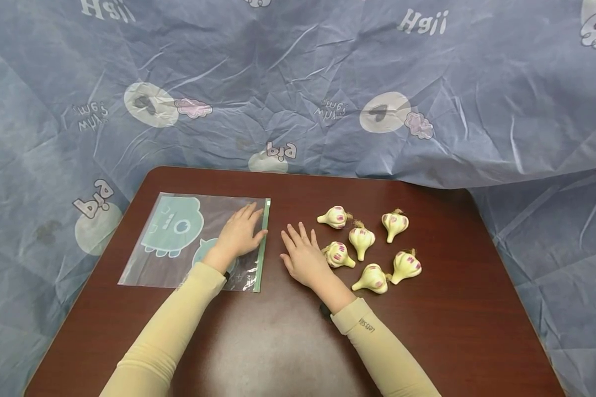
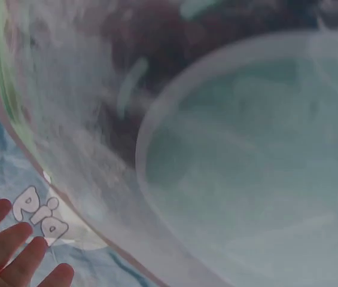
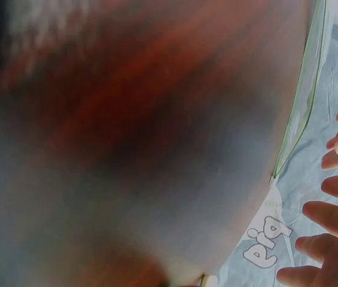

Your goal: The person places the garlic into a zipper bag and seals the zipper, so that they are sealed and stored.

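A clear zip bag (image 1: 144, 264) with teal cartoon monsters and a green zip strip lies flat on the left of the table. My left hand (image 1: 238, 231) rests on it near the strip, fingers extended and holding nothing. Right of the strip, my right hand (image 1: 305, 258) lies over the bare tabletop with its fingers spread. Several garlic bulbs are grouped to its right; the nearest garlic bulb (image 1: 339, 255) sits close beside that hand. In the left wrist view, the bag (image 2: 258, 161) fills most of the picture, and my left fingers (image 2: 22, 263) show at the lower left corner.
The brown table (image 1: 457, 309) has rounded far corners. A blue-grey printed cloth (image 1: 298, 71) hangs behind it and down its sides. Farther right on the tabletop are another garlic bulb (image 1: 394, 225) and a lower garlic bulb (image 1: 405, 267).
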A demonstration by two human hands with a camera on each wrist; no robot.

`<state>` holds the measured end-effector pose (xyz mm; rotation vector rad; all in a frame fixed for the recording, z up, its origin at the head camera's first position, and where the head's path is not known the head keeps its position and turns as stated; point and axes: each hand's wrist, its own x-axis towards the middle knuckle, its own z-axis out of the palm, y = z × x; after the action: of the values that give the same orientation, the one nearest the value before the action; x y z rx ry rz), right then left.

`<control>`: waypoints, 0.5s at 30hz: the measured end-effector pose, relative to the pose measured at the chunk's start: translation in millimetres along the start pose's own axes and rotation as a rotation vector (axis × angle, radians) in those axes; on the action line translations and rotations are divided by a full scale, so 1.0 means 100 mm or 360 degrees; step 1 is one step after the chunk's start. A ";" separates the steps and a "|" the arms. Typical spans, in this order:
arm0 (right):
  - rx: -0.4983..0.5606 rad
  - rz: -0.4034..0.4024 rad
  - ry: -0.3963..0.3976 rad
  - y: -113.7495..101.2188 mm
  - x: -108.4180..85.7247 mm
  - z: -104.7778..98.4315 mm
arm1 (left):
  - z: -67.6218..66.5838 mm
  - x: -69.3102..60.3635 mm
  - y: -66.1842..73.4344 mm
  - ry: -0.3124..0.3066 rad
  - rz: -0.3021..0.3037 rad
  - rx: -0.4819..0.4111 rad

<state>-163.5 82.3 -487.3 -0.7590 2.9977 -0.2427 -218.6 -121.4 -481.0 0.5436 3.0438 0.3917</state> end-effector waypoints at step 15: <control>0.0012 -0.0071 -0.0074 -0.12 -0.11 0.11 | 0.16 0.03 0.08 -0.0183 -0.0261 -0.0245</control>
<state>-147.4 75.7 -496.6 -0.8198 2.9371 -0.2346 -217.0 -109.1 -494.5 0.2955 2.8890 0.5602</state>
